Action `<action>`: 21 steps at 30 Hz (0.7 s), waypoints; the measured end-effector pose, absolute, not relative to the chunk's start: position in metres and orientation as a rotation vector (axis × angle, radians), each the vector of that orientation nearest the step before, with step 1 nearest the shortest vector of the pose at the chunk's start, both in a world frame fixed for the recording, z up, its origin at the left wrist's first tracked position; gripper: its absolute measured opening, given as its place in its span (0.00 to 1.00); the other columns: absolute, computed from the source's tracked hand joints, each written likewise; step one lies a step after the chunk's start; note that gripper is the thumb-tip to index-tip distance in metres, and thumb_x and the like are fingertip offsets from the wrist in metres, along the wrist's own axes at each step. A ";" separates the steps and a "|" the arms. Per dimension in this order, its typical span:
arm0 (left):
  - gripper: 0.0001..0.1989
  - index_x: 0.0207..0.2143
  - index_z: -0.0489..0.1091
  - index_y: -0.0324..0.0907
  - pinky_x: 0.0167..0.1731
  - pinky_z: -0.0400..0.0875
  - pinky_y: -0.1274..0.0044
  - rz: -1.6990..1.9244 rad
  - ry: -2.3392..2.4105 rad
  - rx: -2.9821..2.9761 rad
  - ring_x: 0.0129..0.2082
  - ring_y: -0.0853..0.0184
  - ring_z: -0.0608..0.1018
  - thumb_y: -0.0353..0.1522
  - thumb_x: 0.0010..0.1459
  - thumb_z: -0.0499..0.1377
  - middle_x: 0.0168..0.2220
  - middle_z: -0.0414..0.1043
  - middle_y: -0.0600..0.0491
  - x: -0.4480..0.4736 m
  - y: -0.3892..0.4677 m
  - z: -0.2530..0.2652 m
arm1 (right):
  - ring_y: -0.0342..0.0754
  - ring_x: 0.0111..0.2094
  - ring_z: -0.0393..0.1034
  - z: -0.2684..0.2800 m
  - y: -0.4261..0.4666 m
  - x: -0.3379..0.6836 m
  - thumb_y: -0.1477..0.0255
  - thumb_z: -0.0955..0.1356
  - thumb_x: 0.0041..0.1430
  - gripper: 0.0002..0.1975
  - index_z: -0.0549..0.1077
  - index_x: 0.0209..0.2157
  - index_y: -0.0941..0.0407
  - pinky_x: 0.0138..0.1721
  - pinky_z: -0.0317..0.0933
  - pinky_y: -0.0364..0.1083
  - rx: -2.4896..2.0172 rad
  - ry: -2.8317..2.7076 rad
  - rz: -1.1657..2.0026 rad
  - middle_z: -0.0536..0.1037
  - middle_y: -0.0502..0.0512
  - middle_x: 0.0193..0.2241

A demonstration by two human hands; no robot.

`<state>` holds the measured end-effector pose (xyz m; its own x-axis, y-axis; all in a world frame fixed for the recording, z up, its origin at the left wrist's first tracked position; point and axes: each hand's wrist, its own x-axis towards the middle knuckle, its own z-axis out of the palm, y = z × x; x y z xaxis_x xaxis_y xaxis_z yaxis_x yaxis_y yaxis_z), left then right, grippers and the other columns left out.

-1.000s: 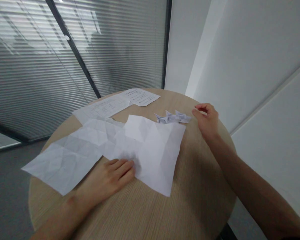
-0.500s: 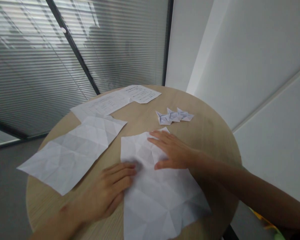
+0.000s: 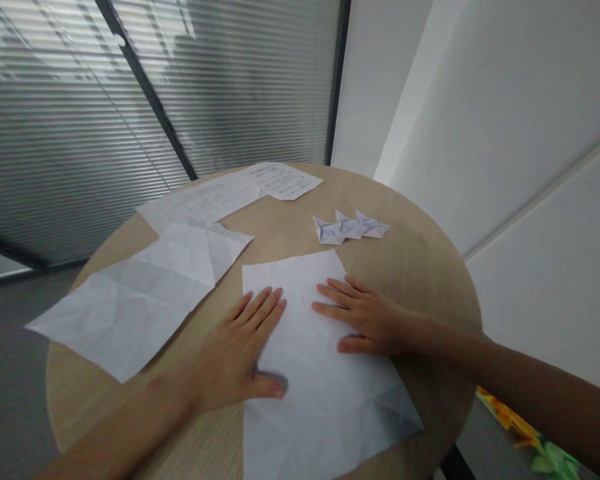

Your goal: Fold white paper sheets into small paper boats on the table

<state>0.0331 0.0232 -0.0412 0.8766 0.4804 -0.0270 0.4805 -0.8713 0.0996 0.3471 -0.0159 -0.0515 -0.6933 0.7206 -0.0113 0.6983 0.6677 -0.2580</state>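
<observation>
A creased sheet of white paper [image 3: 310, 393] lies unfolded on the round wooden table, close to me. Flat on its left side rests my left hand [image 3: 245, 353], fingers stretched out and thumb apart. My right hand [image 3: 365, 317] lies spread on the sheet's right side, also flat. Neither hand grips anything. Beyond the sheet sit several small folded paper pieces [image 3: 350, 228], overlapping in a row. To the left is another creased white sheet [image 3: 150, 293].
Printed sheets [image 3: 285, 180] lie at the table's far edge, partly under the left creased sheet. The round table [image 3: 420, 260] stands near a white wall [image 3: 525, 120] and a window with blinds [image 3: 260, 87]. Something orange and green [image 3: 530, 433] shows at lower right.
My left hand has opened from curled fingers and moved onto the sheet. My right hand has shifted right and slightly toward me. The sheet lies flatter, its creases fainter.
</observation>
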 end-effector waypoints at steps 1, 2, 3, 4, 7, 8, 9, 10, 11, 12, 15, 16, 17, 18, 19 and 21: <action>0.55 0.71 0.35 0.42 0.66 0.43 0.54 0.022 0.727 2.943 0.69 0.46 0.49 0.62 0.52 0.53 0.70 0.39 0.39 0.029 0.023 -0.039 | 0.58 0.70 0.38 -0.050 -0.020 0.354 0.50 0.61 0.65 0.35 0.54 0.68 0.51 0.68 0.33 0.63 -1.181 -2.795 0.389 0.49 0.60 0.69; 0.52 0.70 0.38 0.45 0.66 0.44 0.54 0.048 0.681 2.946 0.69 0.47 0.49 0.60 0.54 0.54 0.71 0.41 0.42 0.024 0.023 -0.037 | 0.57 0.70 0.38 -0.049 -0.023 0.361 0.53 0.61 0.67 0.32 0.54 0.67 0.49 0.68 0.33 0.62 -1.171 -2.802 0.409 0.50 0.57 0.69; 0.46 0.70 0.43 0.50 0.66 0.45 0.53 0.068 0.627 2.949 0.69 0.48 0.50 0.57 0.56 0.56 0.71 0.43 0.46 0.020 0.023 -0.035 | 0.56 0.70 0.39 -0.048 -0.026 0.368 0.55 0.61 0.67 0.31 0.54 0.67 0.49 0.69 0.32 0.61 -1.167 -2.801 0.431 0.51 0.56 0.69; 0.40 0.69 0.47 0.55 0.66 0.45 0.54 0.073 0.576 2.951 0.69 0.50 0.50 0.53 0.59 0.57 0.70 0.45 0.50 0.015 0.023 -0.033 | 0.55 0.70 0.39 -0.047 -0.029 0.374 0.56 0.61 0.68 0.31 0.53 0.68 0.50 0.69 0.31 0.61 -1.162 -2.800 0.458 0.52 0.56 0.69; 0.28 0.65 0.54 0.60 0.67 0.48 0.56 0.070 0.535 2.933 0.69 0.56 0.52 0.39 0.65 0.56 0.69 0.51 0.57 0.002 0.020 -0.025 | 0.54 0.70 0.39 -0.046 -0.036 0.391 0.59 0.62 0.68 0.32 0.49 0.69 0.51 0.69 0.30 0.61 -1.165 -2.769 0.554 0.52 0.55 0.69; 0.27 0.65 0.54 0.60 0.66 0.49 0.56 0.081 0.549 2.915 0.69 0.57 0.53 0.36 0.66 0.55 0.69 0.52 0.58 -0.001 0.018 -0.022 | 0.54 0.70 0.39 -0.045 -0.038 0.396 0.60 0.62 0.67 0.33 0.48 0.69 0.51 0.69 0.30 0.62 -1.162 -2.750 0.585 0.53 0.55 0.69; 0.28 0.65 0.55 0.59 0.66 0.51 0.57 0.098 0.564 2.894 0.69 0.58 0.53 0.32 0.65 0.55 0.68 0.52 0.57 -0.003 0.016 -0.020 | 0.54 0.70 0.39 -0.045 -0.039 0.401 0.61 0.64 0.66 0.34 0.47 0.69 0.50 0.69 0.30 0.63 -1.154 -2.732 0.612 0.53 0.54 0.69; 0.30 0.65 0.55 0.58 0.66 0.53 0.57 0.114 0.572 2.872 0.69 0.57 0.54 0.30 0.63 0.55 0.68 0.53 0.57 -0.005 0.014 -0.017 | 0.55 0.70 0.39 -0.046 -0.040 0.404 0.63 0.65 0.65 0.35 0.47 0.69 0.50 0.68 0.30 0.63 -1.149 -2.718 0.634 0.53 0.54 0.69; 0.32 0.65 0.55 0.57 0.65 0.54 0.56 0.125 0.576 2.852 0.69 0.57 0.55 0.28 0.61 0.55 0.68 0.53 0.56 -0.006 0.012 -0.016 | 0.55 0.70 0.39 -0.046 -0.040 0.407 0.64 0.65 0.64 0.36 0.47 0.69 0.49 0.68 0.31 0.64 -1.147 -2.710 0.649 0.53 0.54 0.69; 0.33 0.66 0.55 0.56 0.65 0.54 0.56 0.133 0.575 2.838 0.68 0.57 0.56 0.27 0.59 0.55 0.68 0.53 0.55 -0.006 0.011 -0.015 | 0.56 0.70 0.39 -0.046 -0.041 0.409 0.65 0.66 0.63 0.37 0.47 0.69 0.49 0.68 0.31 0.65 -1.148 -2.709 0.660 0.53 0.54 0.69; 0.33 0.66 0.55 0.53 0.65 0.54 0.56 0.152 0.599 2.824 0.67 0.58 0.58 0.28 0.59 0.55 0.68 0.55 0.53 -0.004 0.010 -0.017 | 0.56 0.70 0.40 -0.046 -0.043 0.409 0.62 0.66 0.63 0.36 0.48 0.69 0.48 0.68 0.31 0.65 -1.171 -2.703 0.658 0.54 0.54 0.68; 0.32 0.66 0.56 0.52 0.65 0.54 0.56 0.159 0.614 2.823 0.67 0.57 0.59 0.30 0.60 0.56 0.67 0.56 0.53 -0.004 0.010 -0.019 | 0.56 0.70 0.41 -0.046 -0.044 0.408 0.60 0.66 0.64 0.36 0.50 0.68 0.48 0.68 0.31 0.64 -1.183 -2.690 0.645 0.55 0.54 0.68; 0.30 0.65 0.57 0.52 0.65 0.54 0.56 0.172 0.630 2.821 0.66 0.57 0.61 0.32 0.61 0.56 0.67 0.57 0.52 -0.003 0.011 -0.021 | 0.55 0.70 0.42 -0.047 -0.045 0.407 0.59 0.66 0.64 0.35 0.51 0.68 0.47 0.68 0.31 0.64 -1.199 -2.673 0.628 0.56 0.53 0.68; 0.29 0.65 0.58 0.52 0.65 0.55 0.56 0.184 0.645 2.821 0.66 0.57 0.62 0.34 0.62 0.57 0.66 0.58 0.52 -0.003 0.011 -0.023 | 0.55 0.70 0.43 -0.047 -0.046 0.406 0.58 0.66 0.64 0.34 0.52 0.68 0.47 0.69 0.31 0.63 -1.217 -2.656 0.610 0.57 0.53 0.67; 0.28 0.64 0.58 0.52 0.65 0.55 0.56 0.189 0.654 2.821 0.65 0.57 0.63 0.37 0.63 0.57 0.66 0.59 0.51 -0.003 0.011 -0.025 | 0.55 0.69 0.44 -0.047 -0.047 0.405 0.56 0.66 0.64 0.34 0.53 0.68 0.47 0.69 0.31 0.63 -1.232 -2.643 0.595 0.58 0.53 0.67; 0.30 0.65 0.58 0.52 0.64 0.56 0.56 0.186 0.656 2.823 0.65 0.55 0.63 0.42 0.61 0.59 0.66 0.59 0.50 -0.003 0.011 -0.026 | 0.56 0.69 0.44 -0.048 -0.049 0.404 0.54 0.67 0.62 0.37 0.53 0.68 0.46 0.69 0.31 0.62 -1.247 -2.635 0.581 0.58 0.53 0.67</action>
